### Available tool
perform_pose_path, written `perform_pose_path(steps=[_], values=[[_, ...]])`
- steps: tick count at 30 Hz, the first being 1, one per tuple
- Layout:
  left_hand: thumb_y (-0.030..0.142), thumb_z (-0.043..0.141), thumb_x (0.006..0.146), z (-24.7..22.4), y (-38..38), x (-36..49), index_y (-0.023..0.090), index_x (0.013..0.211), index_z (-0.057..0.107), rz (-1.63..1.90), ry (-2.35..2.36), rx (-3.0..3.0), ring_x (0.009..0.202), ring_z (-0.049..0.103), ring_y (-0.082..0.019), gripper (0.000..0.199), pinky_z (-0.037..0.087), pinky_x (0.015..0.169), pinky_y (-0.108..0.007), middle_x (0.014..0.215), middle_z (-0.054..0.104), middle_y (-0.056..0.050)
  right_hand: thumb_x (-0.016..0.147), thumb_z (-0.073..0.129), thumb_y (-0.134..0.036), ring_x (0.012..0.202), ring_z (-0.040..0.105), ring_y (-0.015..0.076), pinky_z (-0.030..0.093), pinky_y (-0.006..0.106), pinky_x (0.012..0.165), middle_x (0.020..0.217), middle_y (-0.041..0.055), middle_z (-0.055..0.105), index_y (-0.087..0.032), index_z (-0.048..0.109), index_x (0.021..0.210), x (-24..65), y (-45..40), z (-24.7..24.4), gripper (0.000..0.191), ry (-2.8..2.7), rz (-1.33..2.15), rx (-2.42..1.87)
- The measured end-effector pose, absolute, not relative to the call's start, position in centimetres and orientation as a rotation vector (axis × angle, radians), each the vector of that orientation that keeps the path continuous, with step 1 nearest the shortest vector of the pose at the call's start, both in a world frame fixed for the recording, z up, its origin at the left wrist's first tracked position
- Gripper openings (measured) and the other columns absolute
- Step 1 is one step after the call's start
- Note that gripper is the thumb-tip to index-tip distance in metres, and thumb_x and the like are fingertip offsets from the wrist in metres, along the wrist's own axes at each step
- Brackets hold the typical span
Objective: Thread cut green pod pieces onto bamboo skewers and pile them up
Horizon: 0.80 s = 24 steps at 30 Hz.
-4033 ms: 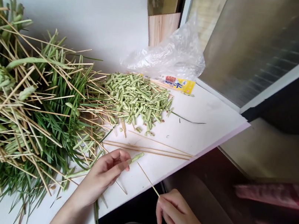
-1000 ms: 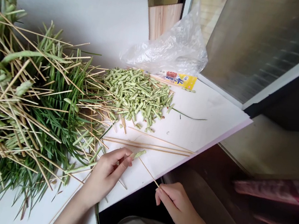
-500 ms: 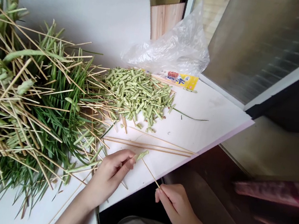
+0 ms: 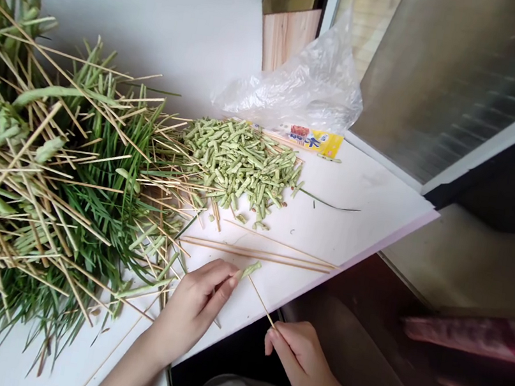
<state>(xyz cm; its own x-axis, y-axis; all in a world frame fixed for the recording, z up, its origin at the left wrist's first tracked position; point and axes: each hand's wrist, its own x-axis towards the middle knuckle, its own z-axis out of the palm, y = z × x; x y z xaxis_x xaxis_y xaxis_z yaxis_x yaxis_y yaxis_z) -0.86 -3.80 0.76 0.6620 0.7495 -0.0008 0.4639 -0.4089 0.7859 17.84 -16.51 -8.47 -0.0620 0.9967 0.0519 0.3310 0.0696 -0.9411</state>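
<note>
Between the thumb and fingers of my left hand (image 4: 203, 298) is a short piece of green bean (image 4: 252, 269), its far end sticking out to the right. My right hand (image 4: 296, 353) is closed around a thin wooden skewer (image 4: 262, 298). The skewer's tip points up and left and lies close by the bean piece; whether it has pierced it I cannot tell. Just beyond my hands, a few loose skewers (image 4: 267, 258) lie across the white table (image 4: 320, 228). Past them rises a heap of cut green bean pieces (image 4: 242, 165).
On the left, a large pile of skewers threaded with beans and dark green chives (image 4: 105, 209) covers the table. A clear plastic bag (image 4: 311, 91) with a yellow label (image 4: 323, 143) stands behind the bean heap. The table's edge (image 4: 375, 245) slants along the right.
The whole view has shifted slightly. Both hands keep their grips, and the bean piece and skewer tip stay close together.
</note>
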Motion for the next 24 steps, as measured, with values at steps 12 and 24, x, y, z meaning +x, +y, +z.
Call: perform_pose_path(steps=[12, 24], values=[[0.027, 0.037, 0.105, 0.5, -6.0, 1.2, 0.021, 0.091, 0.059, 0.152, 0.654, 2.229, 0.08, 0.057, -0.015, 0.027, 0.043, 0.073, -0.026, 0.087, 0.057, -0.002, 0.105, 0.039, -0.036, 0.04, 0.034, 0.0083, 0.029, 0.026, 0.05, 0.048, -0.0084, 0.035, -0.021, 0.059, 0.067, 17.5, -16.2, -7.9, 0.045, -1.279, 1.114, -1.249], [0.023, 0.048, 0.102, 0.4, -4.8, -0.2, 0.021, 0.101, 0.062, 0.447, 0.802, 2.304, 0.08, 0.06, -0.014, 0.015, 0.044, 0.072, -0.023, 0.089, 0.063, -0.002, 0.102, 0.045, -0.042, 0.046, 0.038, 0.0088, 0.028, 0.025, 0.05, 0.052, -0.0079, 0.038, -0.02, 0.056, 0.066, 18.2, -16.1, -7.1, 0.043, -1.233, 1.275, -1.298]])
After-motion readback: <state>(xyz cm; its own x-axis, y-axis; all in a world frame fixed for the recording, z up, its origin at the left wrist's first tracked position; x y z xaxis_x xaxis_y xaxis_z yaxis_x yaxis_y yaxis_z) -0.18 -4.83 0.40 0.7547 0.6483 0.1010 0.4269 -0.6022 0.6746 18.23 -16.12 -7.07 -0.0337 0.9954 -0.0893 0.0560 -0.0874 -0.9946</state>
